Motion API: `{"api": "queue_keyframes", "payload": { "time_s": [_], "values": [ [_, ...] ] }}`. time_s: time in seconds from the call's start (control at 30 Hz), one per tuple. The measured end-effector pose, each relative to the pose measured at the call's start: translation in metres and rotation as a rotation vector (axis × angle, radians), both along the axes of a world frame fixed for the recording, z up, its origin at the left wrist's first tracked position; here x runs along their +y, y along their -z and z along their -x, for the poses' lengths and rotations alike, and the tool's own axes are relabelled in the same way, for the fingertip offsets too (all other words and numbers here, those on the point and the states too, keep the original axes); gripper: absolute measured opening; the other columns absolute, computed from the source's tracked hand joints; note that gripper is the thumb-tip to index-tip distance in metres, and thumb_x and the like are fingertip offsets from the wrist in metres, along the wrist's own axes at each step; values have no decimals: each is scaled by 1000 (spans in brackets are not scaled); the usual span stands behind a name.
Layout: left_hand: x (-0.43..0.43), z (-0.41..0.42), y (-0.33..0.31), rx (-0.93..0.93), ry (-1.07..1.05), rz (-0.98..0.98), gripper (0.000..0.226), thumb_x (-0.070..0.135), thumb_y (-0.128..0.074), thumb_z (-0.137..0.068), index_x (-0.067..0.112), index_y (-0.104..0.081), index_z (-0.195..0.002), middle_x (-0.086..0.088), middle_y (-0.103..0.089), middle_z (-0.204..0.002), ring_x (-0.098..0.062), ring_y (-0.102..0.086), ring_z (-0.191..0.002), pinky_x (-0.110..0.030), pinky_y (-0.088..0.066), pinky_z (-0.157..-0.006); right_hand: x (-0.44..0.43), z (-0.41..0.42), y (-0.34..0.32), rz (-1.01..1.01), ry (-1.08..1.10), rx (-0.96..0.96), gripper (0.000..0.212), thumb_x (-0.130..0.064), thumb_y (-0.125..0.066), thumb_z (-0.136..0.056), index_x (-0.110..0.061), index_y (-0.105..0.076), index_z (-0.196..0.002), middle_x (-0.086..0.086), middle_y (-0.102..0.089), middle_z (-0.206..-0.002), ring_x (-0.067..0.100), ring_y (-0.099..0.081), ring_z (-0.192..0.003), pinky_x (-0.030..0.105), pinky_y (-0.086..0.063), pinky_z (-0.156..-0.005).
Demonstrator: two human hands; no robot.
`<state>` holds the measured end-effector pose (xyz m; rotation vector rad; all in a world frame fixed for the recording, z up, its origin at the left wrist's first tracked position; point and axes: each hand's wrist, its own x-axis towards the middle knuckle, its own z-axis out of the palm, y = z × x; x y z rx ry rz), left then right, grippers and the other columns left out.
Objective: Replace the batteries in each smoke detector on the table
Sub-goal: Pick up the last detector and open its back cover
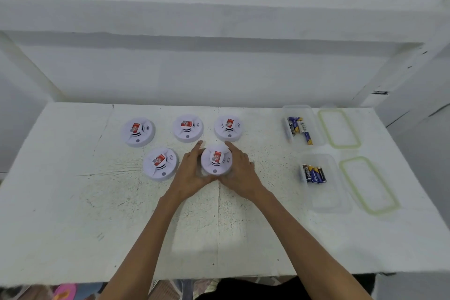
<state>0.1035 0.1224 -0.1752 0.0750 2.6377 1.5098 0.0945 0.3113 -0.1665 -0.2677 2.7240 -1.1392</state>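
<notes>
Two bare forearms reach out from the near edge and meet over the middle of the desk (73, 226), a scuffed white top that carries everything. Off to the right stand two clear tubs, the near tub (326, 197) and the far tub (315, 124). Each has its green-rimmed lid lying just beside it on the outer side, the near lid (369, 185) and the far lid (339, 128). Left of centre sit the white detectors: a back row (187, 128) of three, a front-left detector (159, 163), and the front detector (216, 159), which is the one being worked on. The left hand (188, 173) and right hand (239, 170) clasp it from either side, fingers curled round its rim and the two hands touching at its near side. Whether it has left the desk I cannot tell. Smallest are the batteries, a loose heap (298, 128) in the far tub and a tidy row (314, 174) in the near one. From where I stand, the job now looks like getting this detector open. I would keep the grip on the rim rather than the red-labelled dome, bring it clear of the neighbours before turning it over, and twist gently. I cannot tell which tub holds the fresh cells, so that wants settling first, with spent ones kept apart.
</notes>
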Motion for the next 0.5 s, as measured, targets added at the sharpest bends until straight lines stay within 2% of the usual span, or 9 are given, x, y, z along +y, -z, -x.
{"api": "queue_keyframes", "payload": {
  "time_s": [0.07, 0.1, 0.2, 0.3, 0.37, 0.4, 0.5],
  "values": [
    [0, -1, -6, -38, -12, -111, 98, 37, -92, -73, 28, -35, -152, 14, -57, -132, 3, -53, -121, -13, -44, -93, 9, 1, -1, 139, -2, -19, 80, -62, -72, -77, -34, -42, -144, -13, -55, -139, 10, -53, -125, 40, -49, -103],
    [0, -1, -10, -61, -6, -128, 94, 39, -89, -76, 28, -36, -153, 13, -56, -132, 3, -53, -120, -12, -44, -92, 16, -2, -4, 165, 13, -19, 74, -63, -72, -78, -34, -46, -142, -14, -57, -136, 7, -54, -121, 35, -50, -100],
    [3, 1, -17, -97, 69, -159, 73, 56, -71, -87, 29, -44, -149, 6, -58, -134, -3, -56, -120, -26, -51, -98, 36, -17, -18, 180, 67, -2, 66, -70, -61, -85, -33, -51, -138, -14, -61, -127, 1, -59, -107, 26, -53, -84],
    [17, 4, -16, -128, 77, -299, 61, 54, -51, -92, 24, -52, -146, 7, -60, -139, -8, -56, -126, -36, -45, -110, 42, -25, -22, 169, 185, 60, 72, -81, -35, -87, -25, -59, -125, -17, -65, -95, -3, -61, -79, 14, -45, -61],
    [31, 4, -16, -166, 56, -384, 55, 45, -43, -98, 23, -53, -146, 5, -59, -140, -10, -55, -127, -38, -43, -112, 45, -25, -21, 181, 295, 85, 74, -79, -23, -91, -19, -63, -107, -7, -64, -74, 5, -56, -58, 18, -39, -49],
    [40, 5, -14, -181, 41, -415, 52, 43, -40, -100, 22, -54, -145, 3, -59, -140, -12, -56, -126, -40, -45, -111, 48, -25, -21, 200, 359, 79, 71, -73, -21, -95, -17, -64, -99, -1, -64, -69, 8, -53, -54, 22, -39, -48],
    [69, 4, -12, -241, -13, -614, 45, 39, -42, -106, 13, -57, -139, -6, -64, -137, -24, -61, -126, -50, -49, -108, 54, -27, -21, 292, 470, 34, 61, -57, -26, -102, -11, -64, -89, 5, -68, -61, 11, -59, -51, 28, -48, -50]
  ]
}}
